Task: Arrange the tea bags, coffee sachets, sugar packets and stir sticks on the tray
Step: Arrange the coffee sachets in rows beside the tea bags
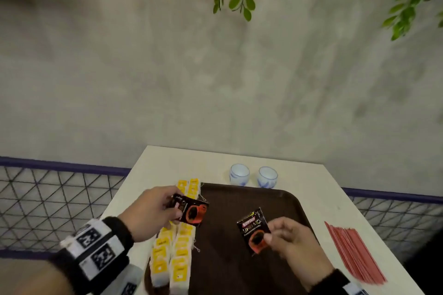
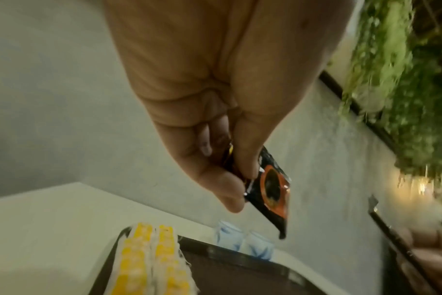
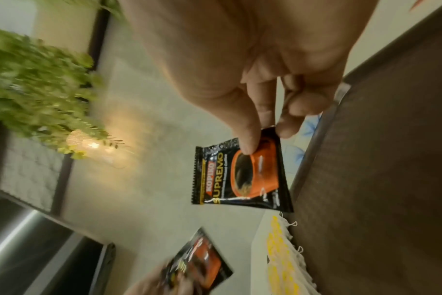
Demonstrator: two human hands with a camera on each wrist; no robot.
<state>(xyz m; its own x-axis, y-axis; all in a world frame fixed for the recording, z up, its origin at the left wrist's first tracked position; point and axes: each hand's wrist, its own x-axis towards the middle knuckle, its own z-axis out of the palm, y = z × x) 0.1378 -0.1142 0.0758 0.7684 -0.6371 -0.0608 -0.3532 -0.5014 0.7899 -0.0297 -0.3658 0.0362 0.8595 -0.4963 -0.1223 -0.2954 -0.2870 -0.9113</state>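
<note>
White table (image 1: 299,175) bearing a brown tray (image 1: 239,270). Two rows of yellow tea bags (image 1: 177,246) lie along the tray's left edge; the rest of its floor is bare. Red stir sticks (image 1: 354,251) lie on the table right of the tray; two blue-patterned cups (image 1: 254,175) stand beyond it. Left hand (image 1: 148,211) pinches a coffee sachet (image 1: 191,209) over the tea bags; right hand (image 1: 294,244) pinches a second sachet (image 1: 255,232) between thumb and fingertips above the tray. Step judged: placing coffee sachets; next, lay each flat beside the tea bags. No sugar packets visible.
</note>
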